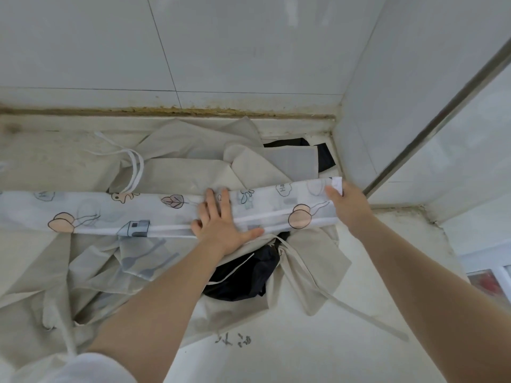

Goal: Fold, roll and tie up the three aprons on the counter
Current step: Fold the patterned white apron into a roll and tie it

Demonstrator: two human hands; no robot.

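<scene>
**Three aprons, two hands, one desk**

We count three aprons. The printed apron (116,214), white with leaves, houses and balloons, is folded into one long band running from the left edge to the right, lying across the other two. Under it spreads the beige apron (193,161), crumpled, with white strings (135,161) looped at its upper left and one beige strap (345,305) trailing toward the lower right. The black apron (243,275) is bunched beneath the beige one, showing below the band and again at the far corner.

We see two hands. The left hand (221,222) lies flat, fingers spread, pressing the middle of the band. The right hand (348,203) pinches the band's right end.

The pale desk (318,341) bears a small dark scribble (233,340) near its front. Behind runs a stained seam under a white tiled wall (249,45); a metal-edged frame (431,128) closes the right.
</scene>
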